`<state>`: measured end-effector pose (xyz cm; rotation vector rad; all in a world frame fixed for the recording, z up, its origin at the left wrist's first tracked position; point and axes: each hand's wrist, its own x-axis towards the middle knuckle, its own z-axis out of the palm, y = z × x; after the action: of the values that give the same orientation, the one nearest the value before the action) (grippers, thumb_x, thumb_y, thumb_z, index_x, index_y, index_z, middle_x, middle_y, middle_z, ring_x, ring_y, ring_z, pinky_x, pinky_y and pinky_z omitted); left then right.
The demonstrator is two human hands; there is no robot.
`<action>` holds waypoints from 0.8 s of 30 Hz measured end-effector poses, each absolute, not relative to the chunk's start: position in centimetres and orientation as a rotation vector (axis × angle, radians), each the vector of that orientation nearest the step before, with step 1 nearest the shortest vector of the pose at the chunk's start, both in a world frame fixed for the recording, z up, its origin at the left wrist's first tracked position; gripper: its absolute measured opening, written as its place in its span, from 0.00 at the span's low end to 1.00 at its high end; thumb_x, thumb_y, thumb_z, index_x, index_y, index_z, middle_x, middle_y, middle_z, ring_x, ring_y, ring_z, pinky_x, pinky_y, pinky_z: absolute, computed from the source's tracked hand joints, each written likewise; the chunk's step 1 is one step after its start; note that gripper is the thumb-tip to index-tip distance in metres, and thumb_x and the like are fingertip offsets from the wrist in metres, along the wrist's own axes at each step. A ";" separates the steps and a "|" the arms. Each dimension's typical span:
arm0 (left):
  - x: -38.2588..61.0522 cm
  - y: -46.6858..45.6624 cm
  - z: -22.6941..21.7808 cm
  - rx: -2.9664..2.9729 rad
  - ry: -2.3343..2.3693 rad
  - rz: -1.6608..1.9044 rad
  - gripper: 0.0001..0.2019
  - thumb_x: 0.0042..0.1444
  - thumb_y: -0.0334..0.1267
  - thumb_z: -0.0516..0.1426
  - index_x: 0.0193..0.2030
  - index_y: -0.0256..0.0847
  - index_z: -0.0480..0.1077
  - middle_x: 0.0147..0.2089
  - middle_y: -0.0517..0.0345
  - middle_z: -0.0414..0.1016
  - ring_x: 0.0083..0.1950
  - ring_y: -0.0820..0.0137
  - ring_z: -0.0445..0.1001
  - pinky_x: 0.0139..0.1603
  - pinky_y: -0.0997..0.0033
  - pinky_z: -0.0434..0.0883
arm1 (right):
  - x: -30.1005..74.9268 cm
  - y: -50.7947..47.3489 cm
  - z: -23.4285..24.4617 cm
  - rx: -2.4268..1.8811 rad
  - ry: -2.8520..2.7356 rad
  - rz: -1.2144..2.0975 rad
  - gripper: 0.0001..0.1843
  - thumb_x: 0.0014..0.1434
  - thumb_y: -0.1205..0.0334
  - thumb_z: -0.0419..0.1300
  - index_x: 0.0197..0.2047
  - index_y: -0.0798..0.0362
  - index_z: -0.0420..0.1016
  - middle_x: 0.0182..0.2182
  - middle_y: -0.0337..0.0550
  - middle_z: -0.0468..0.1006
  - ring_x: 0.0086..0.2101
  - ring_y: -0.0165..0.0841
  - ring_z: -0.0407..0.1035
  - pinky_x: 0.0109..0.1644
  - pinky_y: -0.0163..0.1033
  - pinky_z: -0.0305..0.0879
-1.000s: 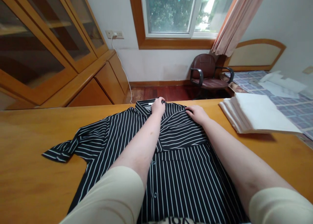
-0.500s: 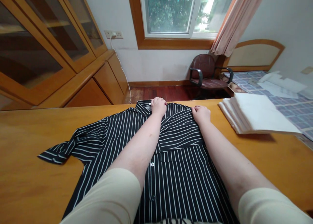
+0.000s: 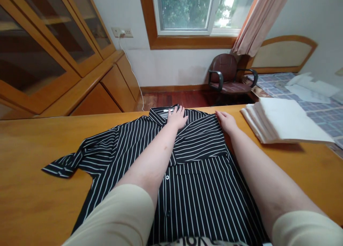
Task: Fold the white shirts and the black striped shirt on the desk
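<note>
A black shirt with white stripes (image 3: 193, 188) lies front up on the wooden table, its collar at the far edge. One sleeve reaches out to the left; the right-hand sleeve is folded inward across the chest. My left hand (image 3: 178, 118) rests on the shirt beside the collar, fingers spread and flat. At the shirt's right shoulder, my right hand (image 3: 226, 122) has its fingers closed on the folded edge of the cloth. White buttons run down the middle of the shirt front.
The wooden table (image 3: 32, 146) spans the view. A stack of folded white cloths or sheets (image 3: 289, 121) stands at its right. Beyond are a glass-door cabinet (image 3: 88, 78), a brown armchair (image 3: 227, 74), a window and a bed (image 3: 294, 85) with a checked cover.
My left hand has gone from curled fingers to spread ones by the collar. My right hand has moved slightly right, drawing the folded sleeve outward and flatter.
</note>
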<state>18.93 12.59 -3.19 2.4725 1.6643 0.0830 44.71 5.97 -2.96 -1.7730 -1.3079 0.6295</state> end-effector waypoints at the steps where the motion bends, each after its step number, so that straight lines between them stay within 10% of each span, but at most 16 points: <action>1: 18.9 12.7 -3.2 2.469 1.661 0.069 0.32 0.62 0.53 0.36 0.70 0.43 0.44 0.73 0.58 0.37 0.72 0.57 0.36 0.67 0.41 0.36 | 45.3 5.4 -2.8 -1.681 -1.238 0.698 0.23 0.58 0.46 0.55 0.48 0.53 0.75 0.47 0.48 0.78 0.51 0.40 0.69 0.58 0.45 0.60; 11: 17.2 12.6 0.2 2.289 1.574 0.324 0.30 0.62 0.52 0.40 0.70 0.45 0.47 0.73 0.56 0.37 0.72 0.53 0.30 0.66 0.40 0.38 | 45.3 -0.6 -3.8 -1.548 -1.305 0.862 0.26 0.55 0.49 0.60 0.54 0.52 0.70 0.53 0.48 0.74 0.53 0.39 0.67 0.60 0.46 0.59; 16: 14.6 5.7 2.4 2.360 1.544 0.322 0.27 0.60 0.49 0.47 0.63 0.38 0.61 0.67 0.47 0.57 0.67 0.60 0.56 0.66 0.58 0.54 | 44.5 -0.6 -4.0 -1.848 -1.610 0.531 0.26 0.57 0.50 0.56 0.57 0.51 0.70 0.48 0.47 0.77 0.47 0.40 0.71 0.54 0.48 0.64; 24: 9.5 -1.7 -0.3 2.201 1.770 0.358 0.18 0.55 0.45 0.55 0.48 0.39 0.70 0.54 0.46 0.71 0.58 0.54 0.67 0.58 0.54 0.65 | 44.3 -0.6 -3.7 -1.939 -1.801 0.281 0.25 0.57 0.54 0.57 0.57 0.52 0.70 0.46 0.49 0.77 0.44 0.40 0.71 0.50 0.45 0.66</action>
<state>9.45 -1.70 -0.28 2.2014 1.7698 0.3581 44.26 -0.59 -3.74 -1.9391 -1.8009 0.2808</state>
